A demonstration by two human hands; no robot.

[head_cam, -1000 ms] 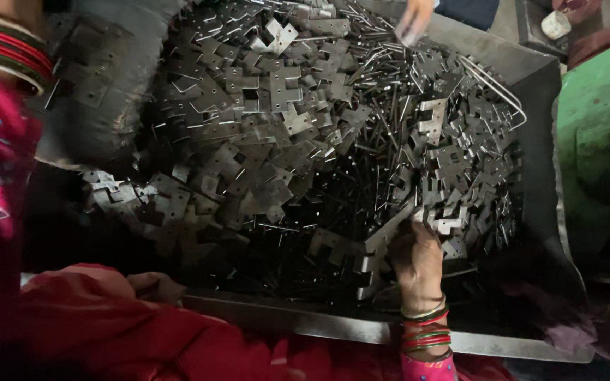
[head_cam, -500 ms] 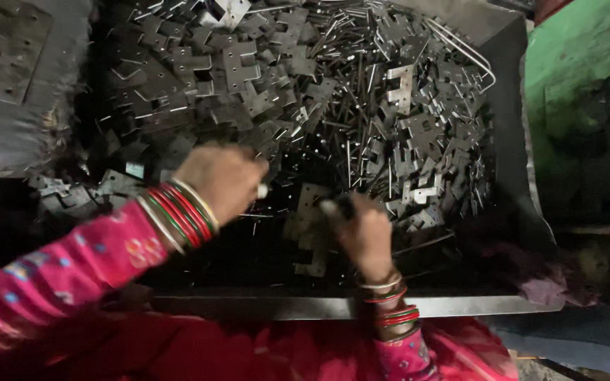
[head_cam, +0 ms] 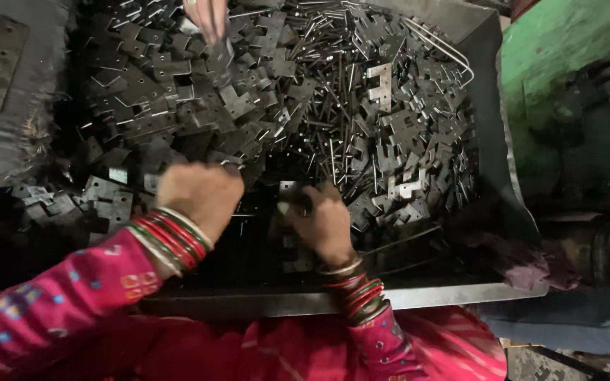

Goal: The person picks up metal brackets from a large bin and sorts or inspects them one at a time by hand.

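Now both my hands are down in the tray, lower middle of the frame. 1 s back only my right hand was in the pile, w/ the left arm up at the far left edge; half a sec ago the left had come in. So I've gone from one-handed picking to working w/ both.

Left hand (head_cam: 199, 194) sits closed into a loose fist, knuckles up, just below the heap of flat metal brackets (head_cam: 178, 92). Can't tell if that grip has a piece in it, since the fingers are turned away from me. Right hand (head_cam: 326, 222) is curled over a small bracket piece (head_cam: 289, 190), fingertips pinching at it, right beside the left hand, near but not touching.

Thin metal pins (head_cam: 333, 106) are mixed in w/ the brackets, upper middle. Grey metal tray (head_cam: 488, 141) holds it all; its front lip runs across the bottom.

Someone else's hand (head_cam: 206, 17) pokes in at the top edge, touching the brackets. Green machine body (head_cam: 566, 63) fills the upper right.
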